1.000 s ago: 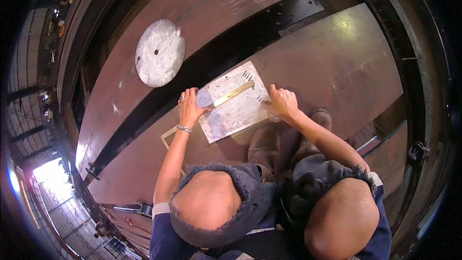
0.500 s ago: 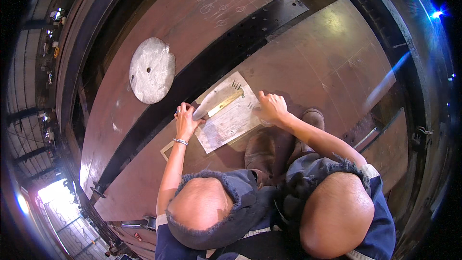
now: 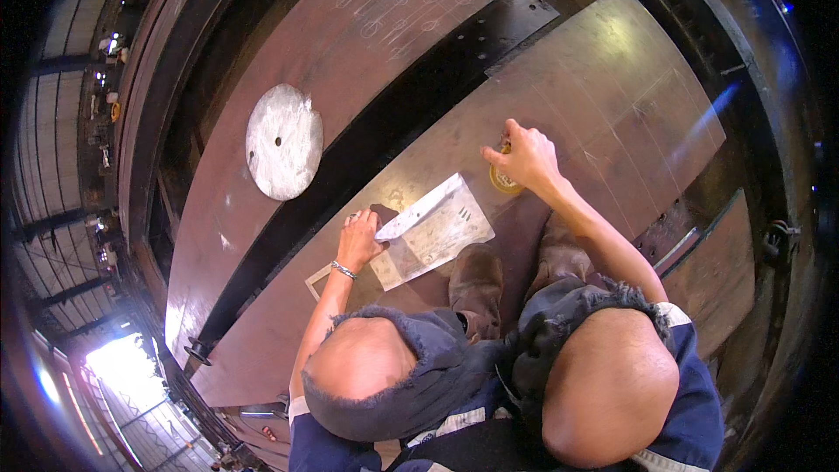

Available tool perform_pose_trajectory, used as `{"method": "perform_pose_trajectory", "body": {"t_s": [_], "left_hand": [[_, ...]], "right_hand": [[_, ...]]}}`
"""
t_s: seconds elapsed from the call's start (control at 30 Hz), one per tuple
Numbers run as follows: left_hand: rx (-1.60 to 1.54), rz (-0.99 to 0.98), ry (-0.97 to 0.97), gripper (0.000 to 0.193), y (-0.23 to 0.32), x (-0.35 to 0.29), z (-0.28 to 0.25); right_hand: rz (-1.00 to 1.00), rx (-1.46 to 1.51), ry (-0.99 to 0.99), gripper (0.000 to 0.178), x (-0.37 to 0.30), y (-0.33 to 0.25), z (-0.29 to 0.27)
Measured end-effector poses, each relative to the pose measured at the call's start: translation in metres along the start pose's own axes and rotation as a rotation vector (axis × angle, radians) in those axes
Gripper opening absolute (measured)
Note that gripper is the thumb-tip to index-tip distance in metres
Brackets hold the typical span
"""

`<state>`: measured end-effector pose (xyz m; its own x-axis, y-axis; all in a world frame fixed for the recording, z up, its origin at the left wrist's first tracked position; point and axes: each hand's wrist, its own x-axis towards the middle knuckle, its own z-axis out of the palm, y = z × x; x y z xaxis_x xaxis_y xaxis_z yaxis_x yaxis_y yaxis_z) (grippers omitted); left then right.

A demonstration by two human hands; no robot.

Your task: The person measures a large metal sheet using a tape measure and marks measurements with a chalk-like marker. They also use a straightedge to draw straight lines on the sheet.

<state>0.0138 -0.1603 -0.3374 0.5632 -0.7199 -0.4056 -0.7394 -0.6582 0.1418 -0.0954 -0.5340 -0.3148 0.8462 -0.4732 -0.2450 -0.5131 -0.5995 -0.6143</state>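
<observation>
Sheet (image 3: 446, 232) is lying on the brown plate (image 3: 603, 114), just ahead of the boots (image 3: 476, 275), far edge curling up in a fold. Left hand (image 3: 357, 239) is pinching it at the left end of that fold. Right hand (image 3: 529, 157) is grasping a yellow roll (image 3: 502, 180) off the sheet's right end; fingers are covering part of it, exact kind can't tell. Nothing is visibly pinning the sheet's right end.

Risks: a hard left pull could crease or tear it at the pinch. Loosening that pinch could let the fold spring flat. Boots are standing close, so a shuffle could scuff it. Dark gap (image 3: 376, 140) is running beyond; a dropped roll could end up there. Disc (image 3: 284, 166) is resting across the gap, well apart.
</observation>
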Motion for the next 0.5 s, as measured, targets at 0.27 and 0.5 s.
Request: {"method": "perform_pose_trajectory", "body": {"t_s": [0.27,0.5], "left_hand": [[0.081,-0.056,-0.019,0.04,0.011,0.018,-0.005],[-0.491,-0.145,0.077,0.024,0.009,0.052,-0.069]], "right_hand": [[0.1,0.16,0.094,0.057,0.011,0.033,-0.038],[0.238,0.381,0.067,0.064,0.006,0.064,-0.058]]}}
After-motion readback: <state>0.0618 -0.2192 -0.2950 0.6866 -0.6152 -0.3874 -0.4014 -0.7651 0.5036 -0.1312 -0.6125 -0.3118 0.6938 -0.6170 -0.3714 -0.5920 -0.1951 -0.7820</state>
